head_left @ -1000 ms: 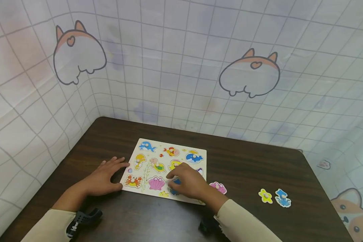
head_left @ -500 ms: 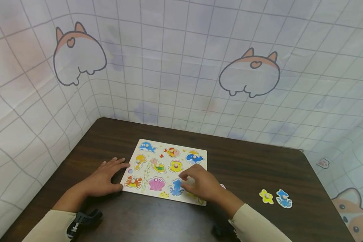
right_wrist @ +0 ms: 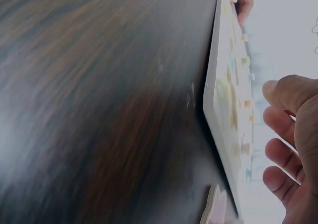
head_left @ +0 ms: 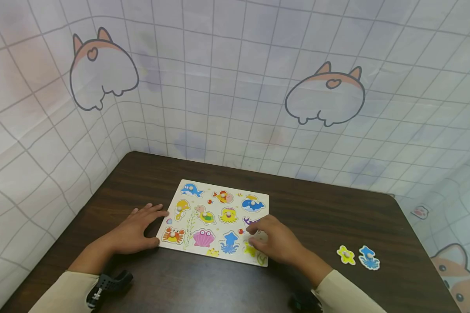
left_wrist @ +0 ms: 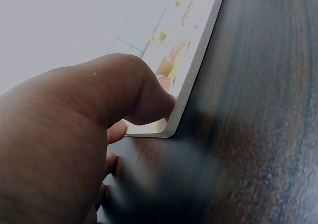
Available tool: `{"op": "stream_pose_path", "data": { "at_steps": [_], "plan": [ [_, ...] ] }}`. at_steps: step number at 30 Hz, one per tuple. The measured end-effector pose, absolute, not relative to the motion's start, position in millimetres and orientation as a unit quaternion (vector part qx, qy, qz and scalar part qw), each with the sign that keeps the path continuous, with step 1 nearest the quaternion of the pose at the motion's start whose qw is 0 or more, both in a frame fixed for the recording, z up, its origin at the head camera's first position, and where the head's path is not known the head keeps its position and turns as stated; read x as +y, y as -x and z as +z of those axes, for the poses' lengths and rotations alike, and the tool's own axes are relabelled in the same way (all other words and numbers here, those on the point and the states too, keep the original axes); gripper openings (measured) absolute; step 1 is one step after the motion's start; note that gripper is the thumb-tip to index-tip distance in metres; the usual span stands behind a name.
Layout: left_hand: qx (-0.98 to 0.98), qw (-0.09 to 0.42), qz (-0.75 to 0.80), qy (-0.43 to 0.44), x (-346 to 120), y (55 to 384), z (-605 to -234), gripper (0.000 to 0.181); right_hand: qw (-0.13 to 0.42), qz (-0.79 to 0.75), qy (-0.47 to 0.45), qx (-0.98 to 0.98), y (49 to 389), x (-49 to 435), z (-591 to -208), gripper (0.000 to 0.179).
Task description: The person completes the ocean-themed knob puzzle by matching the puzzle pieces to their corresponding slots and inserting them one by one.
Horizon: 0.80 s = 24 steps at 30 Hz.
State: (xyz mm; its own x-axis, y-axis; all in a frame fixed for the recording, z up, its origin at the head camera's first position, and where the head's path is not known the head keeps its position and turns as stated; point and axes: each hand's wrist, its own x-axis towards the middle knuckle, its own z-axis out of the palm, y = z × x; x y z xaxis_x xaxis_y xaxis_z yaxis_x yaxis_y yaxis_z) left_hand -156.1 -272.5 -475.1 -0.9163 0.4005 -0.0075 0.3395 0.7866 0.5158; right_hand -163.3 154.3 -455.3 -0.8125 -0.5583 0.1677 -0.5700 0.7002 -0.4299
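A white wooden peg puzzle board [head_left: 215, 228] printed with sea animals lies on the table. My left hand [head_left: 135, 230] rests at its left edge, fingers spread; in the left wrist view the thumb [left_wrist: 154, 102] touches the near corner. Above the board's right side is my right hand [head_left: 276, 241], fingers loosely bent and nothing between them. Knobbed pieces such as the crab [head_left: 173, 235] and octopus [head_left: 228, 214] sit in the board. The pink shell picture [head_left: 203, 238] and blue squid picture [head_left: 229, 242] show no knob. A loose pink piece [right_wrist: 217, 206] lies beside the board, hidden in the head view.
A loose yellow starfish piece [head_left: 346, 255] and a blue squid piece [head_left: 369, 258] lie on the dark wooden table [head_left: 317, 208], right of the board. A grid-patterned curtain [head_left: 227, 87] hangs behind the table. Black straps [head_left: 107, 287] circle the wrists.
My right hand has moved right across the board, from over the blue squid picture toward the right edge, uncovering the octopus and squid picture. My left hand stays put.
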Motion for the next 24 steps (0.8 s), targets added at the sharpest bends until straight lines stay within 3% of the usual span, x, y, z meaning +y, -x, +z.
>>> {"op": "stream_pose_path", "data": {
  "at_steps": [24],
  "plan": [
    [0.946, 0.063, 0.255, -0.188, -271, 156, -473, 0.075, 0.038, 0.220, -0.276, -0.935, 159, 208, -464, 0.024]
  ]
}}
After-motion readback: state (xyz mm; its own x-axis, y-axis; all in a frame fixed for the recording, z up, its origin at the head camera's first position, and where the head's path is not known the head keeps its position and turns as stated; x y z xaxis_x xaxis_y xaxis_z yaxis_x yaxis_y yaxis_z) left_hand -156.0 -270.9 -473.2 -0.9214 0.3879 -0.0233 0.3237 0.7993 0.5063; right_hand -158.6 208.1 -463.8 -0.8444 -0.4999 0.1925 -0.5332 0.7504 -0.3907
